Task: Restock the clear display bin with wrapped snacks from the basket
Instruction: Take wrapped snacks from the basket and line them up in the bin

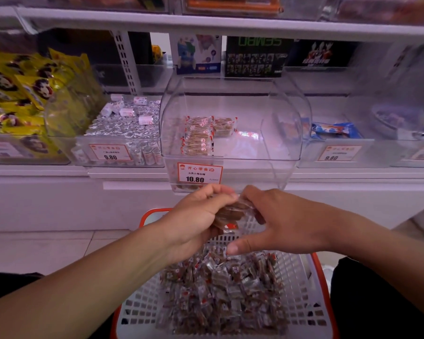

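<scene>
A clear display bin (255, 148) stands on the middle shelf with its curved lid raised. A short row of wrapped snacks (197, 137) lies at its back left. Below it sits a white basket with an orange rim (301, 285), holding a heap of wrapped brown snacks (220, 294). Above the basket's far edge, just under the bin's front, both hands meet around a small stack of wrapped snacks (233, 211). My left hand (194, 218) holds the stack from the left. My right hand (277, 221) grips it from the right with the thumb pointing down.
A price tag reading 10.80 (199, 173) hangs on the bin's front. Left of it is a bin of silver-wrapped rolls (127, 128), then yellow panda bags (17, 94). A bin with blue packets (335, 130) stands on the right. Toy boxes (255, 57) stand behind.
</scene>
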`<move>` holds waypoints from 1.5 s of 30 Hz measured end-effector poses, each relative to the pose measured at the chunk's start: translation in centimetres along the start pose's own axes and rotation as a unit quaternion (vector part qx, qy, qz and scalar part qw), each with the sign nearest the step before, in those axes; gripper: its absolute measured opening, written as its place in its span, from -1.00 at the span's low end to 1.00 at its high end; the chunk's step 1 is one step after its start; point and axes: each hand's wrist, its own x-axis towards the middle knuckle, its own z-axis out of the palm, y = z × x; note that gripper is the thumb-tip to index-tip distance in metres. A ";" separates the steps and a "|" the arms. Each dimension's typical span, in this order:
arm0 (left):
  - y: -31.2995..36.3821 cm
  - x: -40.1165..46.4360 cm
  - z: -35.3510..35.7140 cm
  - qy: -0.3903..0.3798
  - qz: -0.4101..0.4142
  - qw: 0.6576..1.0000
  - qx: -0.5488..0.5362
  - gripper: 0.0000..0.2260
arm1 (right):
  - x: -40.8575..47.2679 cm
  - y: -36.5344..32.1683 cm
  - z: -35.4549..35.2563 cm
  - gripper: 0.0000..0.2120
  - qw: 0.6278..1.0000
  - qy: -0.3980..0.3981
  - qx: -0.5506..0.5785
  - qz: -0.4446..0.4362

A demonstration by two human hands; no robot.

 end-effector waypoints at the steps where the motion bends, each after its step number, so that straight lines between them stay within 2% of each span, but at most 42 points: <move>1: -0.1 0.1 0.0 0.023 0.008 1.000 -0.018 -0.94 | 0.0 -0.1 0.3 -0.18 1.000 0.029 0.011 -0.008; 3: -0.1 0.2 0.1 0.048 0.023 0.997 -0.047 -0.96 | 0.0 -0.5 1.0 -0.11 0.996 0.083 0.041 -0.016; 4: -0.2 0.1 0.2 0.054 0.028 0.996 -0.058 -0.96 | 0.1 -0.9 1.4 -0.14 0.992 0.107 0.057 -0.019; 7: -0.2 0.0 0.4 0.055 0.035 0.994 -0.085 -0.85 | 0.6 -1.6 2.1 -0.46 0.980 0.153 0.125 -0.029; 10: 0.0 -0.1 0.3 0.033 0.043 0.994 -0.094 -0.75 | 0.9 -1.5 1.8 -0.67 0.963 0.142 0.225 -0.026; 13: 0.4 -0.2 -0.2 0.026 0.060 0.994 -0.083 -0.71 | 1.0 -1.3 1.4 -0.77 0.925 0.124 0.357 -0.043; 18: 1.0 -0.7 -0.6 -0.005 0.057 0.997 -0.055 -0.59 | 1.4 -1.0 2.2 -0.73 0.934 0.159 0.308 -0.090; 21: 1.3 -0.8 -0.4 -0.008 0.038 0.998 -0.044 -0.49 | 1.6 -0.4 2.3 -0.62 0.957 0.197 0.184 -0.106; 23: 1.4 -0.8 -0.3 0.002 0.047 0.998 -0.044 -0.45 | 1.6 -0.3 1.8 -0.55 0.959 0.222 0.115 -0.130; 28: 1.9 -0.9 0.5 0.003 0.079 0.995 -0.056 -0.53 | 1.3 -0.6 0.9 -0.46 0.949 0.264 0.052 -0.162; 30: 2.5 -1.0 0.8 -0.006 0.088 0.993 -0.078 -0.58 | 1.2 -0.8 0.6 -0.50 0.951 0.261 0.048 -0.157; 33: 4.1 -1.1 1.2 -0.017 0.102 0.990 -0.098 -0.48 | 1.3 -1.1 -0.6 -0.58 0.946 0.268 0.058 -0.172; 36: 7.4 -0.9 0.8 -0.025 0.140 0.990 -0.009 -0.44 | 2.5 -1.0 -3.4 -0.67 0.937 0.265 0.163 -0.159; 37: 8.6 -0.6 0.2 0.014 0.185 0.981 0.062 -0.47 | 3.4 -0.8 -4.8 -0.71 0.931 0.267 0.206 -0.138; 38: 9.6 -0.1 -0.8 0.081 0.251 0.953 0.147 -0.56 | 4.8 -0.2 -6.3 -0.76 0.925 0.274 0.239 -0.110; 39: 10.6 0.5 -2.0 0.170 0.330 0.896 0.243 -0.66 | 6.5 0.5 -7.7 -0.80 0.920 0.281 0.265 -0.069; 40: 11.4 1.2 -3.5 0.248 0.396 0.817 0.337 -0.75 | 8.5 1.3 -9.0 -0.84 0.919 0.279 0.278 -0.023; 41: 12.0 1.9 -4.9 0.296 0.420 0.750 0.417 -0.78 | 10.6 1.9 -10.1 -0.88 0.925 0.271 0.266 0.023; 42: 12.4 2.5 -6.1 0.319 0.403 0.711 0.479 -0.76 | 12.7 2.4 -10.8 -0.89 0.936 0.256 0.234 0.063; 43: 12.6 3.1 -7.1 0.324 0.363 0.700 0.523 -0.73 | 14.8 3.0 -10.9 -0.88 0.948 0.230 0.197 0.096; 45: 12.3 4.2 -8.1 0.304 0.294 0.706 0.568 -0.75 | 18.4 3.6 -10.3 -0.78 0.964 0.156 0.143 0.159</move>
